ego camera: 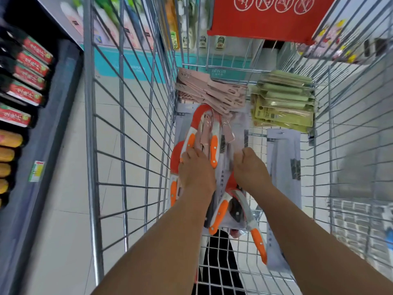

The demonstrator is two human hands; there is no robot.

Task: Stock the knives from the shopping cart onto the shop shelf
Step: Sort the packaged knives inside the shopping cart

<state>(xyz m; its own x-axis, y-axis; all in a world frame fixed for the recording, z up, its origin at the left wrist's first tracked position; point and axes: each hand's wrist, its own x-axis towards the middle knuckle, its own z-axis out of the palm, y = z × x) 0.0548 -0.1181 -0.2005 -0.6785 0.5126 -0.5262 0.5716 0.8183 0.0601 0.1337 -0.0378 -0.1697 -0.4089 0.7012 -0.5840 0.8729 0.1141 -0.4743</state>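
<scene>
Hands reach deep into a wire shopping cart (127, 128) in a shop aisle, at the picking-up stage of a restocking job. The left hand (196, 171) lies on a heap of packaged knives with orange handles (213, 151), its fingers spread flat over the top pack and curling slightly at the tips; whether it has a real hold yet cannot be told. The right hand (249, 169) is curled tight at the edge of the same heap, apparently pinching a pale card-backed pack, though what sits inside its fingers is hidden.

More stock waits farther along the cart floor: a fan of pink packs (212, 92) against the far end, a stack of green-handled packs (285, 103) in the far right corner, and a long grey pack (284, 158) lying just beside the right hand. A red panel (265, 18) hangs at the cart's far end. The shop shelf (23, 86) runs along the left, outside the cart wall, carrying rows of red-labelled dark packs.

Nothing has left the cart at this point, judging by the full floor. The next move likely calls for a firm grip on one pack, a lift clear of the overlapping ones and over the high wire side, then a swing left toward the shelf.
</scene>
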